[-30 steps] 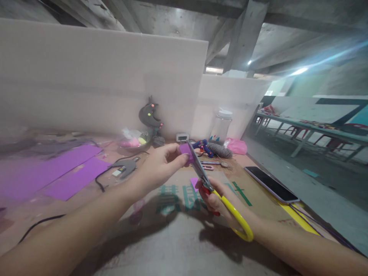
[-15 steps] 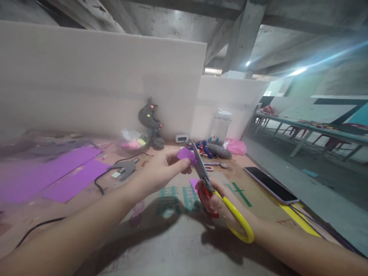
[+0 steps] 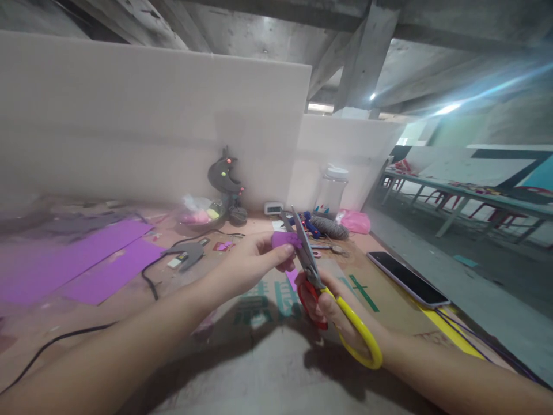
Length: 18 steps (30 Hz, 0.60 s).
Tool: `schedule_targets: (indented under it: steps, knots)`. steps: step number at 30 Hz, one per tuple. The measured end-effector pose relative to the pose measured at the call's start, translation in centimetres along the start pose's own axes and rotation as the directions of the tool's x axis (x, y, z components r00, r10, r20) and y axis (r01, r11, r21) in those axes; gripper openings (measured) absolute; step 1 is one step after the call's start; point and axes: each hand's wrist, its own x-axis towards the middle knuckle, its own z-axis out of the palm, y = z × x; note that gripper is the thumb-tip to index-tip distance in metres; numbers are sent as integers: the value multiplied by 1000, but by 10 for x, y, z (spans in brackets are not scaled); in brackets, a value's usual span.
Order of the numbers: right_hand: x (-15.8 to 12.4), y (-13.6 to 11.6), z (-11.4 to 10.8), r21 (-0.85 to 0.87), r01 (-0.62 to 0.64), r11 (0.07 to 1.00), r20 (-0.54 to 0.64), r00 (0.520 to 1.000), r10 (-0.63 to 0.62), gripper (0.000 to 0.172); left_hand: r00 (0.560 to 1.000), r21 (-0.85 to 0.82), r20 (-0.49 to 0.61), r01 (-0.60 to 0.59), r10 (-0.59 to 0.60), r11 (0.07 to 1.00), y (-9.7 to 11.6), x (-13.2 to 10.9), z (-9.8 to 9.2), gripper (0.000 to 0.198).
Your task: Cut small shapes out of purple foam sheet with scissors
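Between thumb and fingers, my left hand (image 3: pixel 263 256) pinches a small piece of purple paper (image 3: pixel 281 239) above the table. My right hand (image 3: pixel 326 302) is closed round the handles of a pair of scissors (image 3: pixel 309 256), one loop yellow and the other red. The blades point up and away from me, slightly parted, with the paper's right edge at them. Whether the edge lies between the blades I cannot tell. Another purple scrap (image 3: pixel 292 279) lies on the cardboard below.
Purple sheets (image 3: pixel 116 265) lie at the left near a black cable (image 3: pixel 149 276). A dark crescent ornament (image 3: pixel 224 176), a small digital clock (image 3: pixel 273 208), a clear jar (image 3: pixel 332 193) and grey yarn (image 3: pixel 329 226) stand along the back. A phone (image 3: pixel 406 278) lies at the right edge.
My left hand has shifted slightly right and down with the purple paper, which is now turned a little. The scissors have moved slightly right, and their blades look a bit more parted.
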Motion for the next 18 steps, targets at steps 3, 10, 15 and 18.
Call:
schedule_targets:
  steps: [3,10,15,18]
  knots:
    - [0,2,-1,22,13,1000,16,1000,-13,51,1000,-29,-7,-1,1,1000,-1,1,1,29]
    - [2,4,-1,29,30,999,19,999,-31,48,1000,-41,0,8,-8,999,0,0,3,30]
    - [1,3,0,62,-9,998,-14,1000,10,52,1000,-38,11,7,-7,999,0,0,3,31]
    - [2,-1,1,73,-25,997,-18,999,26,54,1000,-25,6,-1,2,1000,-1,0,2,32]
